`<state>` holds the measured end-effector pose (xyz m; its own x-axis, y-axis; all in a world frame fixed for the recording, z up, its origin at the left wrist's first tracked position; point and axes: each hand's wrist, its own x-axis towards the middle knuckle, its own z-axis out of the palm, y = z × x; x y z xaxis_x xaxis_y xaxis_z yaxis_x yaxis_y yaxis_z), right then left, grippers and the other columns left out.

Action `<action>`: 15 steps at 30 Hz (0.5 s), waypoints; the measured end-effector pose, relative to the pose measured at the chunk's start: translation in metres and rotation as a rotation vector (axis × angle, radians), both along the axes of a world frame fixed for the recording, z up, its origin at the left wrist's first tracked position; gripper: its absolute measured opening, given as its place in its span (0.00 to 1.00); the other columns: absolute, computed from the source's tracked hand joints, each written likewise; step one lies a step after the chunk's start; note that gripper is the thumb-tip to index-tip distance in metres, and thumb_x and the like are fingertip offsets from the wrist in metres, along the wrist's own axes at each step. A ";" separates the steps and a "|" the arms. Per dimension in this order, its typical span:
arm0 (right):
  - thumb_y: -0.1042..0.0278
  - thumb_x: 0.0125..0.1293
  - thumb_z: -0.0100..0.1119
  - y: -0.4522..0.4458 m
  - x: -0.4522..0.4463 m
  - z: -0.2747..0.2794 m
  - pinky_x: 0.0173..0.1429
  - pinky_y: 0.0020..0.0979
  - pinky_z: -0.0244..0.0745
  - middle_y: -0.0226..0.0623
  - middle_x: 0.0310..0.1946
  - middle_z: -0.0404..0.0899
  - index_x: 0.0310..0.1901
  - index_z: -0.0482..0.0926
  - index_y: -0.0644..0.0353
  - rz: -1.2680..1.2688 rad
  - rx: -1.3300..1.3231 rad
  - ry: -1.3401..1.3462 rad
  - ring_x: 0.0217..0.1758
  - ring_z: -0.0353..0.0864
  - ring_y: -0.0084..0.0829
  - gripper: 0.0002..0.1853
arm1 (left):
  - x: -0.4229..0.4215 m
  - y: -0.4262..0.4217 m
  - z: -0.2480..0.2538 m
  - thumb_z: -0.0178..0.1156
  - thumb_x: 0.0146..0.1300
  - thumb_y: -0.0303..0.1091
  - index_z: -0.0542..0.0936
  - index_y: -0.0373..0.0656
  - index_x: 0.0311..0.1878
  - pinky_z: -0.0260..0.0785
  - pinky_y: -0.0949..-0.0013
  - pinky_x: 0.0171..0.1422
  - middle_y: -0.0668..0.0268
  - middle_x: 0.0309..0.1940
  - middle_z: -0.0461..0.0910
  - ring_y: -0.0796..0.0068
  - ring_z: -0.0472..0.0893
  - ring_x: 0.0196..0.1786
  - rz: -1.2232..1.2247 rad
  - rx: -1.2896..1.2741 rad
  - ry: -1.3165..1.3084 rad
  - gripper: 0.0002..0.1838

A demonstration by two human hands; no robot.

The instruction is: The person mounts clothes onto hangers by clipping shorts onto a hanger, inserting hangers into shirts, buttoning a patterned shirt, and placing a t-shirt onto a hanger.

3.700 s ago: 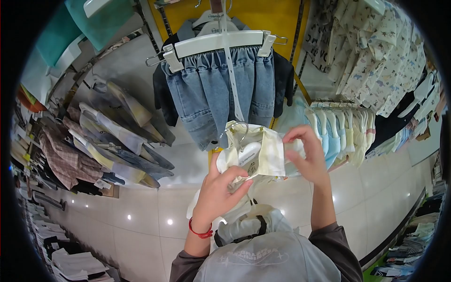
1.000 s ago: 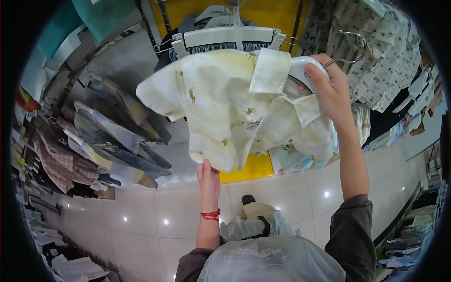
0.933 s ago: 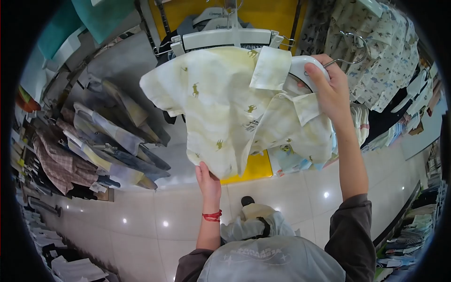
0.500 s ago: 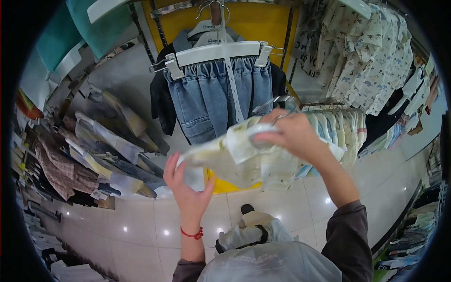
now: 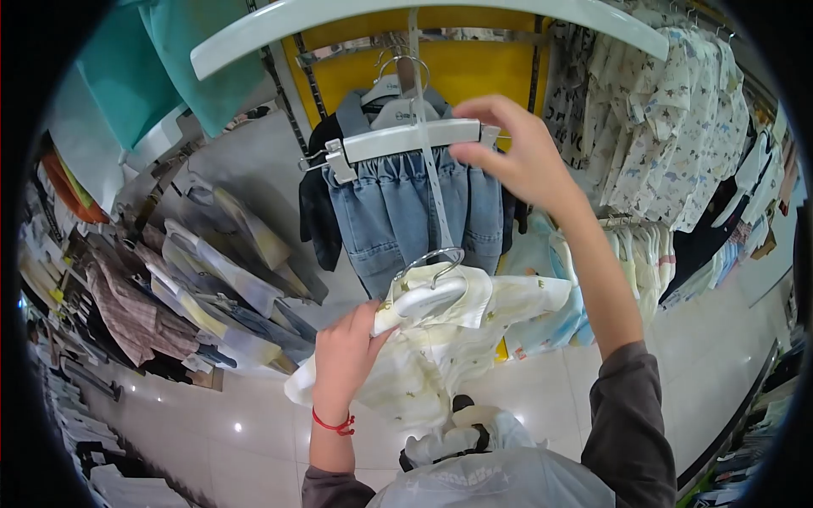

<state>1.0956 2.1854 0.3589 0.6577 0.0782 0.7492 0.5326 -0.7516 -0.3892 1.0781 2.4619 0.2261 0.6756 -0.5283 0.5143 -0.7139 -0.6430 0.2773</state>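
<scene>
My left hand [image 5: 345,351] grips the shoulder of a pale cream printed shirt [image 5: 432,360] together with the white hanger [image 5: 428,298] inside its collar. The hanger's metal hook points up and away from me. Higher up, my right hand [image 5: 517,157] is empty, thumb and fingers apart. It is nearest the right end of a white clip hanger [image 5: 411,142]. From that clip hanger hang blue denim pants [image 5: 398,212], with a dark jacket with a denim collar [image 5: 322,203] behind them.
A large white hanger bar [image 5: 423,21] crosses the top. Printed shirts [image 5: 669,127] hang at the right, above a low row of small garments [image 5: 639,262]. Pastel clothes [image 5: 220,288] and a plaid shirt [image 5: 140,305] hang at the left. Pale tiles [image 5: 550,398] cover the floor.
My right hand has let go of the cream shirt's hanger and moved up toward the clip hanger. My left hand has taken hold of the shirt and hanger, which now sit lower.
</scene>
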 end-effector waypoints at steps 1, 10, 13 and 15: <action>0.49 0.52 0.67 -0.006 0.020 0.001 0.51 0.35 0.72 0.45 0.44 0.78 0.46 0.75 0.66 -0.043 -0.052 -0.080 0.46 0.78 0.41 0.29 | 0.001 0.003 -0.002 0.68 0.50 0.38 0.74 0.41 0.42 0.69 0.66 0.28 0.59 0.26 0.79 0.61 0.78 0.25 0.004 -0.017 -0.006 0.19; 0.42 0.57 0.56 -0.005 0.059 0.013 0.51 0.40 0.73 0.55 0.39 0.79 0.47 0.74 0.69 -0.156 -0.392 0.318 0.44 0.79 0.50 0.33 | 0.000 0.023 -0.007 0.67 0.51 0.39 0.74 0.41 0.41 0.68 0.64 0.27 0.58 0.22 0.77 0.59 0.77 0.24 0.107 -0.103 0.000 0.18; 0.42 0.57 0.52 0.007 0.059 0.008 0.48 0.41 0.75 0.52 0.34 0.80 0.45 0.77 0.64 -0.229 -0.426 0.288 0.41 0.80 0.49 0.29 | 0.003 0.026 -0.008 0.68 0.51 0.39 0.74 0.41 0.41 0.67 0.63 0.27 0.57 0.22 0.77 0.58 0.77 0.23 0.111 -0.101 -0.033 0.18; 0.42 0.57 0.52 0.009 0.064 0.004 0.46 0.43 0.75 0.50 0.32 0.80 0.43 0.79 0.61 -0.235 -0.451 0.223 0.38 0.80 0.50 0.27 | 0.003 0.025 -0.008 0.68 0.51 0.38 0.74 0.41 0.41 0.67 0.64 0.26 0.57 0.22 0.77 0.57 0.77 0.23 0.108 -0.107 -0.046 0.18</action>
<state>1.1598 2.1947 0.3628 0.8350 0.1913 0.5159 0.2722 -0.9585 -0.0851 1.0813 2.4874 0.2178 0.6997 -0.3945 0.5956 -0.6558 -0.6854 0.3164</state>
